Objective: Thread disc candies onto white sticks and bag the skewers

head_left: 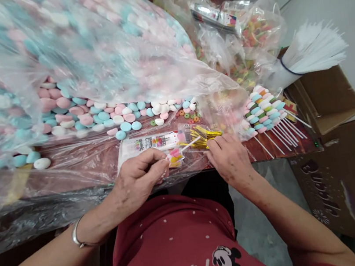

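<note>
My left hand [143, 172] is closed in a pinch on a wrapped marshmallow lollipop [175, 156]. Its clear wrapper shows pink and yellow, and its white stick [191, 144] points up to the right. My right hand [230, 159] has its fingers bent closed at the near right end of a bundle of gold twist ties [203, 136]; the fingertips are partly hidden. Behind my left hand, flat printed plastic bags [149, 143] lie on the red-brown table [78, 159].
A large clear bag [101, 51] of pastel marshmallows fills the left and back. Loose marshmallows [126, 126] spill from it. At the right are stacked marshmallow skewers [263, 111], a holder of white sticks [314, 48], a bag of ring candies [259, 32] and cardboard boxes [325, 93].
</note>
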The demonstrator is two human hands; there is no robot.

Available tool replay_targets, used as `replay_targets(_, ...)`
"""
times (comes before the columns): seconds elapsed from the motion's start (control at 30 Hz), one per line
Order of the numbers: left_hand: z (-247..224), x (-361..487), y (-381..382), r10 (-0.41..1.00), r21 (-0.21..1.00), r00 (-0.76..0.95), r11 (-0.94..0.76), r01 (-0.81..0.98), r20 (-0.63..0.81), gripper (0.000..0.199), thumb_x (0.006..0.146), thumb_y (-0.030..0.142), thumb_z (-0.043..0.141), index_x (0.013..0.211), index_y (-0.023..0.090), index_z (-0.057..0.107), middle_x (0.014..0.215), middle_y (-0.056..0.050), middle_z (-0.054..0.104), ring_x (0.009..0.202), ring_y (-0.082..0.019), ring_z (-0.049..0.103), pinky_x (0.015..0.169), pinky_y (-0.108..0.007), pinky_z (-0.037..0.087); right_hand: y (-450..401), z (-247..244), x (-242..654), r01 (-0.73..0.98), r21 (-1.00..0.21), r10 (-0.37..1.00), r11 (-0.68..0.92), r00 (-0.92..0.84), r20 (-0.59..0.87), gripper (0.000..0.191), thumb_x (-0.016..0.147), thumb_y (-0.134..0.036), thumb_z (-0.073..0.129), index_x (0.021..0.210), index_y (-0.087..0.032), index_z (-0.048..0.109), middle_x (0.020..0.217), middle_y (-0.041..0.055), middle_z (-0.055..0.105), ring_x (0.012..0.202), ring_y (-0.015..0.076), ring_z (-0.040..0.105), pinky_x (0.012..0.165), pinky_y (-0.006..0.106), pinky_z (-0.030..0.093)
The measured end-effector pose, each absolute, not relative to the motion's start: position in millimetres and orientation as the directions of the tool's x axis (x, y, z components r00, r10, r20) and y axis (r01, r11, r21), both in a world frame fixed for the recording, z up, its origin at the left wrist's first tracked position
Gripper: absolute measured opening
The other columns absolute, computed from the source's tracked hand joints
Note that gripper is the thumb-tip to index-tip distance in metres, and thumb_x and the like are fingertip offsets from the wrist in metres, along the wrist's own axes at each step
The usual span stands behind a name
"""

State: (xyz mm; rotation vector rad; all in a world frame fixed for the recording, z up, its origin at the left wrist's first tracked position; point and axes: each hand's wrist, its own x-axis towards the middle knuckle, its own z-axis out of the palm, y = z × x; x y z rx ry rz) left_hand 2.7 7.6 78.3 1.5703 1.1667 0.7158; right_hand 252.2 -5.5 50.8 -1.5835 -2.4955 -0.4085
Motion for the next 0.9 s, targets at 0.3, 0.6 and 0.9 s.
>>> replay_targets(0.3,65.3,3.9,7.8,0.915,0.955,0.278,0.291,0.053,-0.294,0.025,0.086,0.038,0.066,0.073,0.017,0.063,0.062,0.001,0.062,0.053,-0.009,0.051,0.051,-0.021,0.038,5.1,51.5,266.6,0.898,0.195,0.869,0.394,-0.433,0.24,0.023,0.089,-0.005,0.049,0.075,-0.017,0.064,0.073,0.0076,0.061,0.075,0.0223,0.05,0.07,0.032,0.036)
replay_targets(0.6,62.9,8.3,7.9,0.894,0.933,0.304,0.357,-0.043,-0.328,0.021,0.085,0.035,0.067,0.074,0.017,0.062,0.061,0.002,0.063,0.05,-0.009,0.053,0.044,-0.018,0.034,16.3,68.2,279.0,0.884,0.089,0.864,0.459,-0.467,0.187,0.018,0.092,-0.012,0.049,0.085,-0.016,0.066,0.081,0.0076,0.062,0.081,0.0219,0.05,0.074,0.033,0.038)
replay_targets(0.9,65.8,11.4,6.7,0.899,0.928,0.311,0.355,-0.109,-0.308,0.02,0.081,0.031,0.068,0.069,0.016,0.063,0.057,0.002,0.062,0.049,-0.009,0.052,0.048,-0.02,0.04,22.6,65.3,272.9,0.855,0.228,0.857,0.466,-0.5,0.124,0.023,0.089,-0.004,0.048,0.083,-0.015,0.067,0.077,0.0094,0.061,0.077,0.0225,0.048,0.066,0.034,0.033)
